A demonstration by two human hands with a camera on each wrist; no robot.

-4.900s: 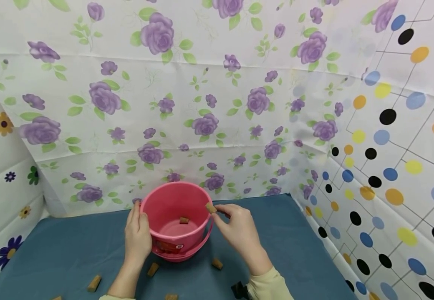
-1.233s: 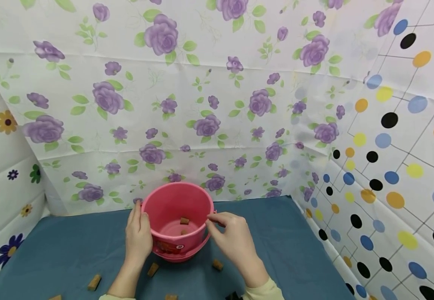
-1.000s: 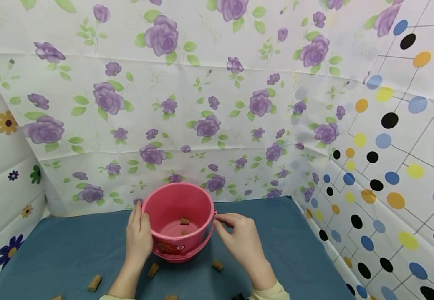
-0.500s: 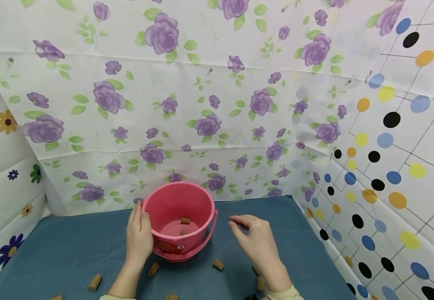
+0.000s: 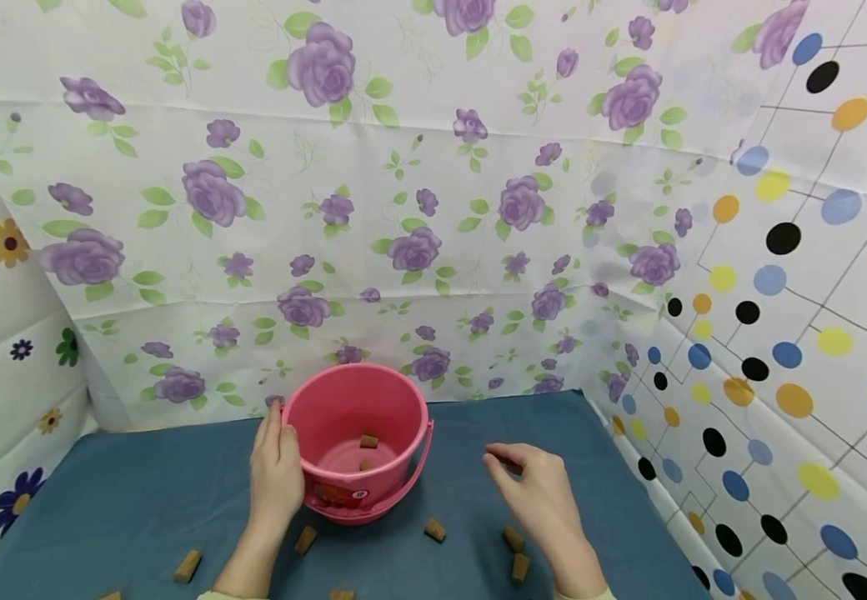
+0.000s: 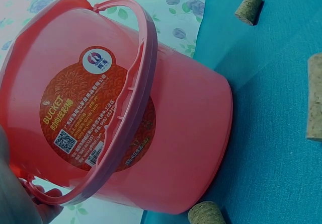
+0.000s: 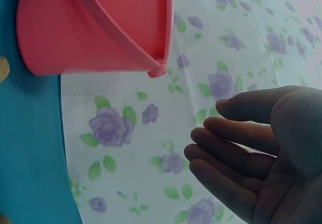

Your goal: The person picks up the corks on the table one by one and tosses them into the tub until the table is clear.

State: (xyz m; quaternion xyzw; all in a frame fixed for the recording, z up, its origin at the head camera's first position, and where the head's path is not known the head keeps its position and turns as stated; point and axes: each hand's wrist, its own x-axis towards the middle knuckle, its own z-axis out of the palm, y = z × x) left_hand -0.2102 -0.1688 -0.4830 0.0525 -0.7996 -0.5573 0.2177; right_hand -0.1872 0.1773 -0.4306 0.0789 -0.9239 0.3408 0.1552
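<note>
A pink bucket [image 5: 362, 467] with a printed label stands on the blue cloth, its handle [image 6: 136, 98] hanging down at the front. My left hand [image 5: 278, 467] rests along the bucket's left side with straight fingers; its fingertips show beside the handle joint in the left wrist view. Two cork stoppers [image 5: 368, 441] lie inside on the bottom. Right of the bucket and apart from it, my right hand [image 5: 538, 492] hovers above the cloth, holding nothing, fingers loosely bent in the right wrist view. Below that hand lie two more cork stoppers [image 5: 519, 568], close together.
Several loose corks lie on the blue cloth [image 5: 141, 492] around the bucket: one cork [image 5: 435, 530] at its front right, one cork [image 5: 306, 539] by my left wrist, another cork [image 5: 188, 567] farther left. A flowered sheet [image 5: 403, 208] hangs behind, and a dotted sheet [image 5: 779, 375] at right.
At first my right hand pinched a cork at the bucket's right rim. A second cork now lies in the bucket, and that hand has moved right, emptied. My left hand has stayed put.
</note>
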